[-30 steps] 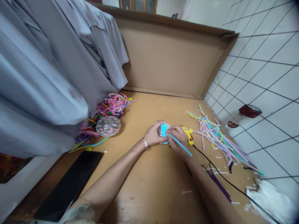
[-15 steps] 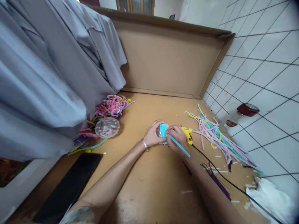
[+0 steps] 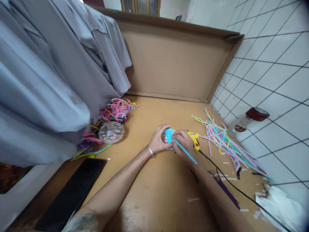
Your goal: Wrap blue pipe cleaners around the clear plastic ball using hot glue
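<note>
At the middle of the table, my left hand (image 3: 158, 140) wraps round a small clear ball (image 3: 164, 136) partly covered with light-blue strips (image 3: 169, 135). My right hand (image 3: 182, 143) is closed on a light-blue pipe cleaner (image 3: 185, 151) at the ball's right side; its free end slants down over the wrist. Just right of that hand lies a yellow glue gun (image 3: 194, 140), its front hidden behind the fingers.
A larger clear ball (image 3: 111, 132) sits by tangled pink pipe cleaners (image 3: 118, 111) at the left. A black phone (image 3: 72, 193) lies at front left. Straight pipe cleaners (image 3: 224, 141), a lidded jar (image 3: 248, 120), a black cord (image 3: 231, 183) and white tissue (image 3: 277, 203) are at the right.
</note>
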`<move>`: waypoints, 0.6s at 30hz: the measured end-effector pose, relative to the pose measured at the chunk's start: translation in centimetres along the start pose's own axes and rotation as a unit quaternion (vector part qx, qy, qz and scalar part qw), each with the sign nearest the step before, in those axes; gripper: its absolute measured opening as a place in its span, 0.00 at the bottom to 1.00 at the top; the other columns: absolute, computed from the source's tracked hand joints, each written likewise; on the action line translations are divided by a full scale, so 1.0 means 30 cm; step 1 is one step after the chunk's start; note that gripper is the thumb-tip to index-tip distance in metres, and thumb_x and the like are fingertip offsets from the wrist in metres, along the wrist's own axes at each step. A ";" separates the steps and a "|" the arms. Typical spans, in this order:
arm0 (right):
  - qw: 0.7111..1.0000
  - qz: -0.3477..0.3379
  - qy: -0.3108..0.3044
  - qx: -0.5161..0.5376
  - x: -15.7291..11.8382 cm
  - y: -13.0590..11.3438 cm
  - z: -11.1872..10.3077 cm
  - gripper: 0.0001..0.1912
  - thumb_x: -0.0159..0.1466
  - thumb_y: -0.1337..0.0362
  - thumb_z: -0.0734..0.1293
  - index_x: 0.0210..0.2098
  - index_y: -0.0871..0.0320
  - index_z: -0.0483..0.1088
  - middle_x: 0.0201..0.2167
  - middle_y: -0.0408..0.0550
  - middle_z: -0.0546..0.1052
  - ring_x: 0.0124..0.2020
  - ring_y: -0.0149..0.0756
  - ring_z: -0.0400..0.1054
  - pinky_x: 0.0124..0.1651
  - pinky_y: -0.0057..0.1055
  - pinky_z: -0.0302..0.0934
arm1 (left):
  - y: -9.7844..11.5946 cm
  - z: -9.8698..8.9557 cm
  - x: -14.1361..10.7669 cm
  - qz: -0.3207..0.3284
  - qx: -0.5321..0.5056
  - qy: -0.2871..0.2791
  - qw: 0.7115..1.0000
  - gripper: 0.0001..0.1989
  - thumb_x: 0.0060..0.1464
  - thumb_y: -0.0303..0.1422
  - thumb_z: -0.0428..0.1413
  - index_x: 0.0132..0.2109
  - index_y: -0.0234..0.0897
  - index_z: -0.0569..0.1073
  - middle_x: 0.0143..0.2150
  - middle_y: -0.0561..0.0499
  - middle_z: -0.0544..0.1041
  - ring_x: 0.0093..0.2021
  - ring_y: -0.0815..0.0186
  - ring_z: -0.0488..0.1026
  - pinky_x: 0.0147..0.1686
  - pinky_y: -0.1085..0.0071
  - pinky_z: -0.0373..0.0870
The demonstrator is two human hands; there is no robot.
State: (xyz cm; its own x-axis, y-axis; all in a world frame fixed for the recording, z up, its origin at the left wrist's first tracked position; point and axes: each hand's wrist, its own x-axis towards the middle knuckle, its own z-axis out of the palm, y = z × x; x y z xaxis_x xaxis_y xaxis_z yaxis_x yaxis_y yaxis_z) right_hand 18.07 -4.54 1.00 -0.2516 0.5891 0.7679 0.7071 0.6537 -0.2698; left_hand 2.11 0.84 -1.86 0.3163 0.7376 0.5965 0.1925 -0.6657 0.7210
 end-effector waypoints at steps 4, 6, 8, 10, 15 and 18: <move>1.000 0.002 0.000 -0.004 0.002 -0.004 -0.004 0.07 0.62 0.69 0.63 0.38 0.54 0.71 0.36 0.48 0.72 0.37 0.37 0.67 0.40 0.35 0.63 | 0.000 0.001 -0.003 0.003 -0.009 0.006 1.000 0.34 0.38 0.38 0.67 0.54 0.39 0.67 0.54 0.43 0.71 0.55 0.53 0.70 0.56 0.53 0.67; 1.000 0.001 0.000 -0.007 0.003 -0.006 -0.005 0.07 0.62 0.69 0.63 0.38 0.54 0.71 0.36 0.48 0.72 0.37 0.37 0.67 0.40 0.35 0.63 | -0.001 0.004 -0.005 0.001 -0.016 0.005 1.000 0.32 0.38 0.38 0.67 0.52 0.39 0.68 0.52 0.44 0.72 0.53 0.54 0.70 0.55 0.54 0.67; 1.000 0.004 0.001 -0.007 0.003 -0.007 -0.005 0.07 0.62 0.69 0.63 0.38 0.54 0.71 0.36 0.48 0.72 0.37 0.37 0.67 0.39 0.35 0.63 | -0.004 0.009 -0.006 -0.004 -0.030 0.007 1.000 0.31 0.38 0.37 0.67 0.51 0.39 0.68 0.51 0.44 0.72 0.52 0.55 0.71 0.54 0.55 0.68; 1.000 0.014 0.002 -0.003 0.003 -0.009 -0.004 0.07 0.62 0.69 0.63 0.38 0.54 0.71 0.36 0.49 0.72 0.38 0.37 0.67 0.40 0.35 0.64 | -0.008 0.016 -0.008 -0.012 -0.048 0.010 0.999 0.30 0.38 0.36 0.67 0.50 0.40 0.67 0.51 0.45 0.72 0.51 0.56 0.72 0.53 0.56 0.68; 1.000 0.023 0.008 0.012 0.004 -0.006 -0.002 0.07 0.62 0.69 0.63 0.38 0.54 0.71 0.35 0.48 0.72 0.38 0.37 0.68 0.41 0.35 0.64 | -0.009 0.020 -0.008 -0.015 -0.057 -0.001 0.998 0.27 0.40 0.38 0.66 0.48 0.40 0.67 0.52 0.44 0.71 0.52 0.56 0.71 0.55 0.56 0.67; 1.000 0.015 0.008 0.012 0.003 -0.002 -0.002 0.07 0.61 0.69 0.63 0.38 0.54 0.71 0.35 0.48 0.72 0.38 0.37 0.68 0.41 0.35 0.64 | -0.003 0.016 -0.006 -0.007 -0.054 -0.005 0.999 0.27 0.41 0.39 0.66 0.49 0.40 0.68 0.52 0.44 0.71 0.54 0.55 0.70 0.56 0.55 0.66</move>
State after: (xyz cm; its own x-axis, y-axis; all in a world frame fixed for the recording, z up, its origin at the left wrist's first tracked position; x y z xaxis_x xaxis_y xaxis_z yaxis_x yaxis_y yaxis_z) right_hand 18.03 -4.56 1.13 -0.2198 0.6019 0.7678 0.6979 0.6469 -0.3074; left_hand 2.47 0.72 -2.20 0.3230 0.7459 0.5825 0.0967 -0.6382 0.7637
